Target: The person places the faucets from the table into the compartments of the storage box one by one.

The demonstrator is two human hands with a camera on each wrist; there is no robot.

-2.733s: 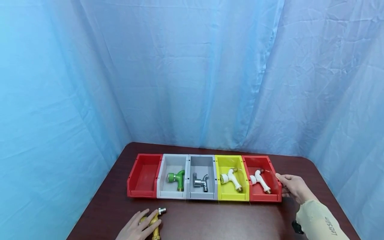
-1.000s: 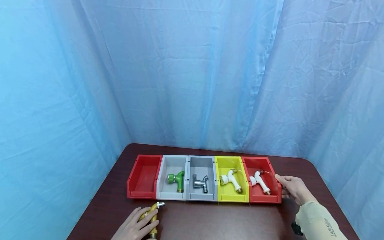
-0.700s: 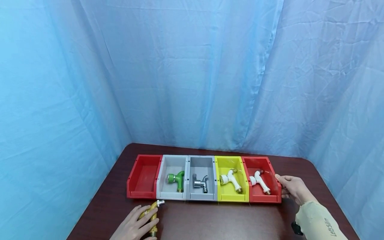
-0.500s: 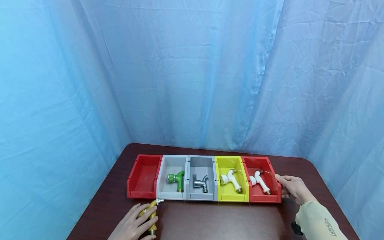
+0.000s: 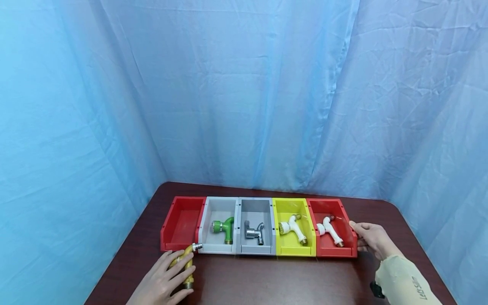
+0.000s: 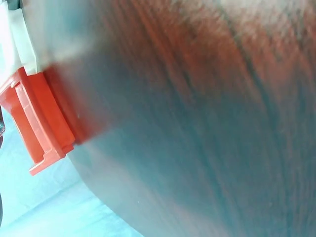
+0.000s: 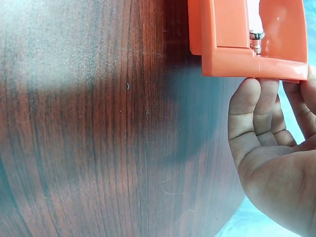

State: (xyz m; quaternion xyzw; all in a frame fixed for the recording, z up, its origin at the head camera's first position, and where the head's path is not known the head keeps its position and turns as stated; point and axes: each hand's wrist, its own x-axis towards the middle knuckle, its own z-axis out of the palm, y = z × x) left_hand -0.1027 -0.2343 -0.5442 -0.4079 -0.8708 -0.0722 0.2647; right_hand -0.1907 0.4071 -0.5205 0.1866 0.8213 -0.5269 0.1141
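In the head view my left hand (image 5: pixel 162 277) holds a yellow tap (image 5: pixel 188 250) with silver-coloured ends, its fingers lying across the body. The tap's upper end overlaps the front corner between the left red bin (image 5: pixel 185 222) and the white bin (image 5: pixel 219 248). At the far end of the row, my right hand (image 5: pixel 373 238) grips the side of the right red bin (image 5: pixel 339 252), which contains a white tap (image 5: pixel 332 231). In the right wrist view the thumb is at the bin's rim and the fingers (image 7: pixel 244 98) are bent against its wall. The left wrist view hardly shows the left hand.
Between the red bins, a green tap (image 5: pixel 227 231) lies in the white bin, a chrome tap (image 5: pixel 254 233) in the grey bin (image 5: pixel 256 250), and another white tap (image 5: pixel 294 228) in the yellow bin (image 5: pixel 295 251). Blue curtains (image 5: pixel 244 106) hang behind the dark wooden table (image 5: pixel 274 279).
My left hand has carried the yellow tap up the view and slightly left, from the tabletop to the left red bin's front edge. The right hand has stayed on its bin.
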